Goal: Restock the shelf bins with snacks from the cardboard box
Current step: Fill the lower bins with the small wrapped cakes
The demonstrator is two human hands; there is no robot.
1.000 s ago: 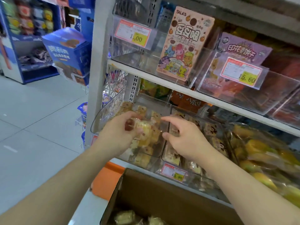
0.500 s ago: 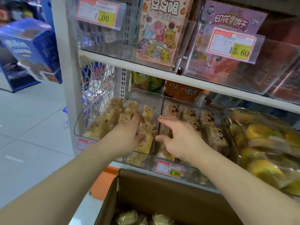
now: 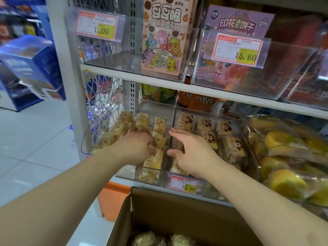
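Observation:
A clear left shelf bin [image 3: 84,139] holds several wrapped yellow cake snacks [image 3: 142,119]. My left hand [image 3: 138,148] reaches down into it, fingers curled over one wrapped cake [image 3: 156,159] at the bin's front right. My right hand [image 3: 193,153] hovers with straight fingers at the divider, over the neighbouring bin of brown-printed cake packs [image 3: 204,125]; it holds nothing. Below my arms stands the open cardboard box [image 3: 177,210]. Two wrapped snacks [image 3: 147,238] show at its bottom edge.
Bags of yellow cakes [image 3: 284,157] fill the bin to the right. A 13.90 price tag [image 3: 184,184] hangs on the shelf front. The upper shelf holds a pony-print box [image 3: 163,38] and a purple box [image 3: 237,20]. A blue display [image 3: 30,68] stands on the left.
My left hand has come down from above the bin into it, carrying the wrapped cake. My right hand stayed by the divider. The view moved closer to the shelf.

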